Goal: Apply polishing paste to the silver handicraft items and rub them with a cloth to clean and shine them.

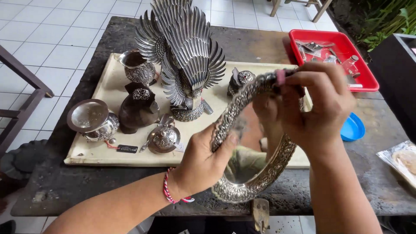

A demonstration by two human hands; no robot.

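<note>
- Two hands on oval silver mirror (255, 173), centre frame: left hand (201, 167) fingers grip rim; right hand (318, 108) fingers pinch pink bit (281, 76) at top.
- Black tag (127, 148) lower left on cream tray (108, 93); foil packet (401, 161) cut off at right edge of bench (372, 173).
- Pink bit mostly hidden.

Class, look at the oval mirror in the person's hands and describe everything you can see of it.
The oval mirror has a wide frame of embossed, silver-coloured metal, dense with relief patterns, around reflective glass. It is held tilted above the dark table's near edge. The left hand grips its left rim, thumb on the frame. The right hand holds the top right, pressing a small pink thing against the frame.
</note>
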